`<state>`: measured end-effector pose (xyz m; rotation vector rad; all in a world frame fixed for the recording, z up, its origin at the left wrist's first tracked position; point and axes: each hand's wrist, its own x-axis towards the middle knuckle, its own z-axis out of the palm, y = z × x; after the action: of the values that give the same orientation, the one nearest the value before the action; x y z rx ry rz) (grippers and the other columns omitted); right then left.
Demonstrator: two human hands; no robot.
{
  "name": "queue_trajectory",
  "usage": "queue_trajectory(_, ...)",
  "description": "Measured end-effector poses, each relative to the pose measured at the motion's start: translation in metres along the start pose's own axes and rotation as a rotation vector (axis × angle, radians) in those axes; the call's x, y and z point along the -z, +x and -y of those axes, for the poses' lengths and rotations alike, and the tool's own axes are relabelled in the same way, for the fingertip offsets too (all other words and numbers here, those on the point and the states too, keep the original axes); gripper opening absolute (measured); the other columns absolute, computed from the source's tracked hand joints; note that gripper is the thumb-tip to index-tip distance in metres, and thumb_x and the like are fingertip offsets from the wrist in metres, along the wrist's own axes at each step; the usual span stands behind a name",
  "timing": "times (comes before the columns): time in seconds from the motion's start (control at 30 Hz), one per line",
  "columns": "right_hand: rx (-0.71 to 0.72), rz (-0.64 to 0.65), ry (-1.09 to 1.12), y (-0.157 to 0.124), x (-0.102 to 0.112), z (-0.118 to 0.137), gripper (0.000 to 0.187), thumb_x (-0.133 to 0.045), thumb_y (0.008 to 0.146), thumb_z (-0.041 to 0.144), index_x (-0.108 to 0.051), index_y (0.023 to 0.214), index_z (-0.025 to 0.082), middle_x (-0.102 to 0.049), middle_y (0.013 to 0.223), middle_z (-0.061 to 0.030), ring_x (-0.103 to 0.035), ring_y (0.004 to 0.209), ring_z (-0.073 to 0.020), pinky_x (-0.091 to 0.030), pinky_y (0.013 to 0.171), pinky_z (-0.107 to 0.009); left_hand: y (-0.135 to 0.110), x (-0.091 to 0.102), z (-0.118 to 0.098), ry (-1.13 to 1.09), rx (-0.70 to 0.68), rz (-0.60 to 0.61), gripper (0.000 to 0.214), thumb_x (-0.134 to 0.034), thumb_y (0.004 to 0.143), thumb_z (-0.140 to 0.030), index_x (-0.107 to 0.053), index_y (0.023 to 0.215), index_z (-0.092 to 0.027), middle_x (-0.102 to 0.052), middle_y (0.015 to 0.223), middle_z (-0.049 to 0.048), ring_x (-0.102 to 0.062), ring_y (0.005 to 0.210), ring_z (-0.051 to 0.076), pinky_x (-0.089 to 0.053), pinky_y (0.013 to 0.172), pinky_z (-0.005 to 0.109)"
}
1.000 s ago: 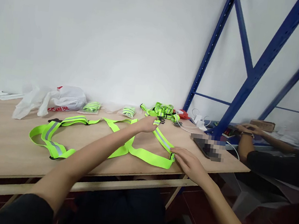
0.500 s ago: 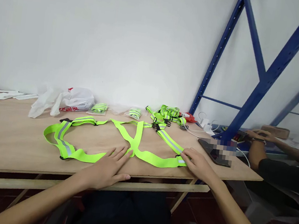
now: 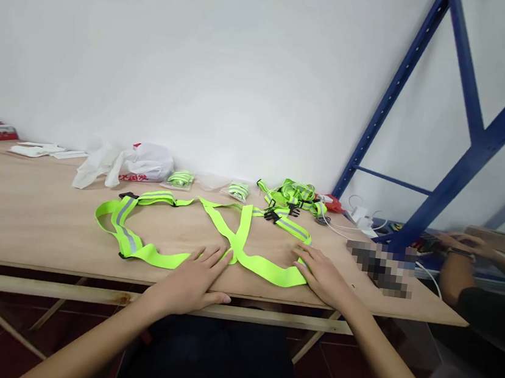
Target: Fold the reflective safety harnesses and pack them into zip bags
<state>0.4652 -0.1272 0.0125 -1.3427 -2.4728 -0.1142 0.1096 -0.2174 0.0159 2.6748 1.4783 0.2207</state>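
A neon-green reflective strap harness (image 3: 169, 228) lies spread on the plywood table (image 3: 22, 222), its straps crossing near the front edge. My left hand (image 3: 195, 277) lies flat with fingers stretched out, fingertips touching the strap just left of the crossing. My right hand (image 3: 322, 274) rests open on the harness's right end, fingers spread over the strap. Neither hand grips anything.
A bundle of more green straps (image 3: 293, 195) lies behind, with small packed straps (image 3: 181, 178) and a white plastic bag (image 3: 138, 163) near the wall. A dark device (image 3: 378, 269) and cables lie at the right. Another person's arms (image 3: 460, 254) work by the blue rack (image 3: 448, 170).
My left hand came back from the far strap near the bundle to the strap crossing at the front edge. My right hand stayed on the right end. The view shifted left.
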Motion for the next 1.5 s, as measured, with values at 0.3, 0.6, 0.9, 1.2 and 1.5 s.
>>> queue_trajectory(0.3, -0.123, 0.093, 0.118, -0.007, -0.008, -0.001, 0.067, -0.028, 0.099, 0.057, -0.042, 0.151, 0.017, -0.046, 0.153, -0.0139, -0.046, 0.14, -0.0328, -0.039, 0.114, -0.052, 0.0, -0.002, 0.001, 0.033, 0.003, -0.029, 0.091, -0.032, 0.091, -0.078, -0.026, 0.158, -0.017, -0.023, 0.162, 0.0145, -0.022, 0.151, 0.031, -0.017, 0.121, 0.047)
queue_trajectory(0.6, -0.23, 0.068, 0.131, -0.016, -0.004, 0.008, 0.062, -0.032, 0.098, 0.054, -0.047, 0.144, 0.016, -0.058, 0.143, -0.0154, -0.055, 0.13, -0.0324, -0.044, 0.108, -0.049, 0.0, -0.003, 0.002, 0.016, -0.007, -0.044, 0.09, -0.034, 0.091, -0.078, -0.029, 0.157, -0.018, -0.026, 0.162, 0.0146, -0.025, 0.15, 0.031, -0.017, 0.121, 0.046)
queue_trajectory(0.9, -0.295, -0.027, 0.085, -0.017, -0.008, 0.006, 0.05, -0.04, 0.095, 0.049, -0.06, 0.133, 0.022, -0.062, 0.14, -0.0102, -0.058, 0.127, -0.0324, -0.046, 0.106, -0.049, 0.0, 0.0, 0.001, 0.016, 0.002, -0.044, 0.087, -0.039, 0.091, -0.076, -0.036, 0.155, -0.017, -0.026, 0.161, 0.0142, -0.027, 0.149, 0.033, -0.021, 0.12, 0.047)
queue_trajectory(1.2, -0.361, -0.188, -0.115, -0.024, -0.02, -0.018, 0.053, -0.043, 0.096, 0.045, -0.052, 0.14, 0.017, -0.057, 0.143, -0.0161, -0.055, 0.13, -0.0336, -0.047, 0.104, -0.05, -0.009, 0.01, 0.004, 0.013, -0.018, -0.081, 0.073, -0.04, 0.094, -0.071, -0.048, 0.145, -0.019, -0.029, 0.161, 0.0108, -0.039, 0.144, 0.031, -0.03, 0.116, 0.047)
queue_trajectory(1.5, -0.15, -0.285, -0.227, -0.022, -0.014, 0.009, 0.041, -0.046, 0.095, 0.031, -0.058, 0.132, 0.02, -0.06, 0.139, -0.0139, -0.056, 0.127, -0.0305, -0.048, 0.104, -0.046, -0.004, -0.005, 0.005, 0.061, -0.067, -0.215, 0.08, -0.04, 0.095, -0.069, -0.024, 0.157, -0.022, -0.02, 0.165, 0.0134, -0.029, 0.148, 0.031, -0.028, 0.116, 0.048)
